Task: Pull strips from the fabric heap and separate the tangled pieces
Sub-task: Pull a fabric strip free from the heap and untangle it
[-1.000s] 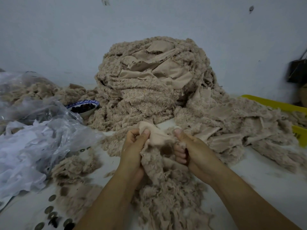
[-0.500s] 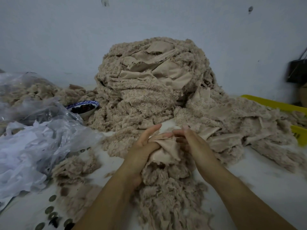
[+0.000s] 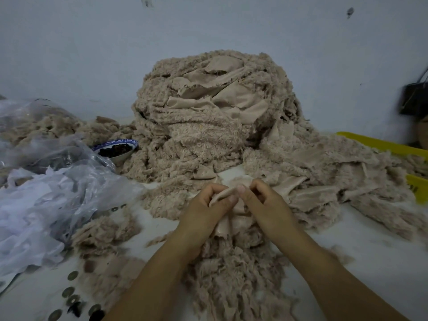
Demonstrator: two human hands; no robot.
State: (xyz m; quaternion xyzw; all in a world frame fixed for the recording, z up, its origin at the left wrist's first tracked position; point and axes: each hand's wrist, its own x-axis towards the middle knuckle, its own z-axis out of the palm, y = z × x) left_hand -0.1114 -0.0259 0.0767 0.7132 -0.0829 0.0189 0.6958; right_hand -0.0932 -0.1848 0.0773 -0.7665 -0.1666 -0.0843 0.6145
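At six o'clock of the fuzzy beige fabric heap (image 3: 208,117), my left hand (image 3: 203,214) and right hand (image 3: 268,205) pinching one smooth tan strip (image 3: 223,194), crinkled plastic bag (image 3: 58,193) at nine.

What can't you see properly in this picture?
All in the head view:
What the dark bits in the bowl are: too small and dim.
The black object on the wall: blurred, cut off by the right edge.
The yellow crate: mostly buried under the fabric heap.
The plastic bag: contents veiled by crinkled film.
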